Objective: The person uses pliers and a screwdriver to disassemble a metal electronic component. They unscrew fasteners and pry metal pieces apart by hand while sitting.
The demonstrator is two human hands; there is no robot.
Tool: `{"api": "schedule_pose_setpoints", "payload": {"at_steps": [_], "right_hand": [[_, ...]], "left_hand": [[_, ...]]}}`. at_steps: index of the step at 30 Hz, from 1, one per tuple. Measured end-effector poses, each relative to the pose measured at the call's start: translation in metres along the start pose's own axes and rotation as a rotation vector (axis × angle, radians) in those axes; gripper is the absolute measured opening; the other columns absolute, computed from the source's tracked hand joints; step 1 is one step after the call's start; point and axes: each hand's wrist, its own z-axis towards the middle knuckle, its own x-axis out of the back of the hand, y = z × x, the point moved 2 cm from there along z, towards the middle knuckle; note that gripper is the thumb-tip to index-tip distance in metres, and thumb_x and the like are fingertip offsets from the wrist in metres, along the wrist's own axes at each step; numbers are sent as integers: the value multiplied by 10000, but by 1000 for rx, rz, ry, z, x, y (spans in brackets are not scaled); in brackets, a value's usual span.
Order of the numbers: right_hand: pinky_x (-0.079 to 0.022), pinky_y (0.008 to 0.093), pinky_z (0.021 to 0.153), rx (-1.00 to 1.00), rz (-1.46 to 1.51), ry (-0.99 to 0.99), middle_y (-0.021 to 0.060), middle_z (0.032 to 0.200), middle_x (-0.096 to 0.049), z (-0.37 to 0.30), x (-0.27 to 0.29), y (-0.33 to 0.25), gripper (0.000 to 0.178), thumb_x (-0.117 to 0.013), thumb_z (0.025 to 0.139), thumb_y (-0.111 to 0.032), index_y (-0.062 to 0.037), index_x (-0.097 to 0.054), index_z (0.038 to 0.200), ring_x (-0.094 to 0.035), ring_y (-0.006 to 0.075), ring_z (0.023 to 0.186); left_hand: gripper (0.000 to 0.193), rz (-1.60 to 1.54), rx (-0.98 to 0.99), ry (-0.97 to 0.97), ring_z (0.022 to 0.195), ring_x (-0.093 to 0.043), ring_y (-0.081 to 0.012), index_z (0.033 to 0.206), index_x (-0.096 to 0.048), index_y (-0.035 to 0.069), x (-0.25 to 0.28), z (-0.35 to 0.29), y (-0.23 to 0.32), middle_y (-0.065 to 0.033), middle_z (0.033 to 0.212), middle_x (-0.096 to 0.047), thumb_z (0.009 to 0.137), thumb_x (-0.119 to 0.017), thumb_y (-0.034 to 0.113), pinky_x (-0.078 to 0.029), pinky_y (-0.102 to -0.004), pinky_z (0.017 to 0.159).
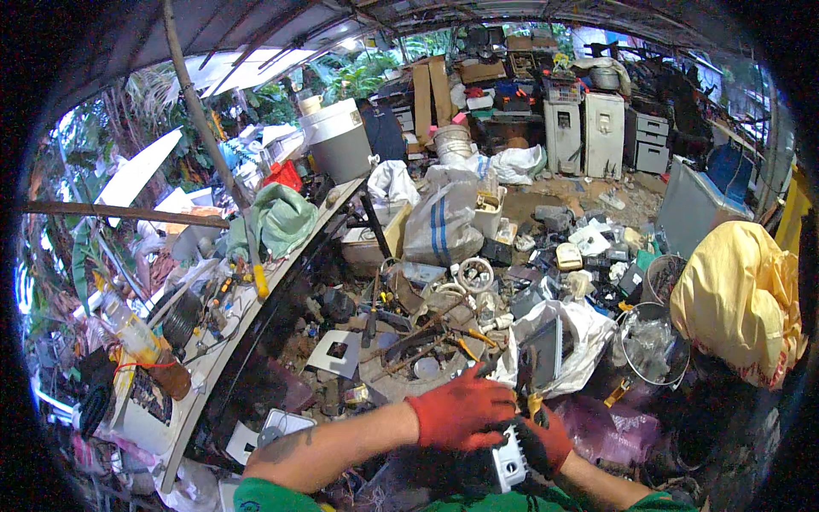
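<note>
The left hand in a red glove (465, 410) reached across toward the right, its fingers bent over the top of a small white boxy piece with a ridged edge and a round hole (509, 462), though whether they were clamped on it I could not tell. Close against it, the right hand in a red glove with dark fingers (548, 439) was closed round a tool with a yellow handle (535, 404). The white piece sat low between the two hands, near the person's green shirt (478, 503). Just beyond lay an open white plastic sack (589, 328) with a dark flat panel inside, and right of that stood a round metal bucket (654, 343) holding clear plastic. A bulging yellow sack (735, 299) stood farther right. On the left ran a long pale-topped table (223, 363), bearing a bottle of brown liquid (143, 341) and, toward its far end, a grey drum-shaped cooler with a white lid (337, 145). Far off, two tall whitish cabinets (604, 136) stood side by side.
</note>
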Motion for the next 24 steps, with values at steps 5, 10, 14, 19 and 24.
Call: {"api": "schedule_pose_setpoints", "payload": {"at_steps": [5,10,14,19,24], "right_hand": [[-467,389,958,-72,54,-69,152,1157,-657,-21,-18,-42,537,-687,900,-322,-24,-528,1318,-615,260,1063],[-446,411,1009,-102,-75,-201,201,1280,-606,-27,-44,-80,600,-663,907,-386,-25,-501,1357,-580,321,1191],[-441,407,1024,-86,-193,-281,187,1288,-610,-25,-66,-70,647,-660,907,-393,-42,-452,1409,-574,331,1205],[-435,405,1038,38,-79,-550,163,1303,-605,-34,-107,-81,668,-623,933,-400,-71,-386,1464,-576,299,1197],[-461,407,1000,54,-132,-517,158,1240,-643,-19,-111,-56,603,-605,950,-363,-94,-415,1455,-605,296,1144]], "left_hand": [[240,252,-18,183,1076,-574,-269,934,-610,112,2,-28,48,-72,1061,-591,759,-664,268,-337,-604,1059],[367,413,208,118,1136,-570,-314,1101,-601,140,10,-66,75,-89,1152,-596,774,-671,291,-401,-603,1002],[379,470,377,59,1032,-616,-312,1149,-604,122,-2,-95,73,-113,1068,-620,786,-670,212,-495,-478,896],[307,245,784,485,893,-644,-344,1053,-644,89,-16,-154,52,-167,937,-632,771,-708,190,-532,-430,778],[359,33,1274,1176,976,-625,-351,1155,-611,37,-101,-203,54,-169,1057,-646,839,-674,195,-493,-442,901]]}}
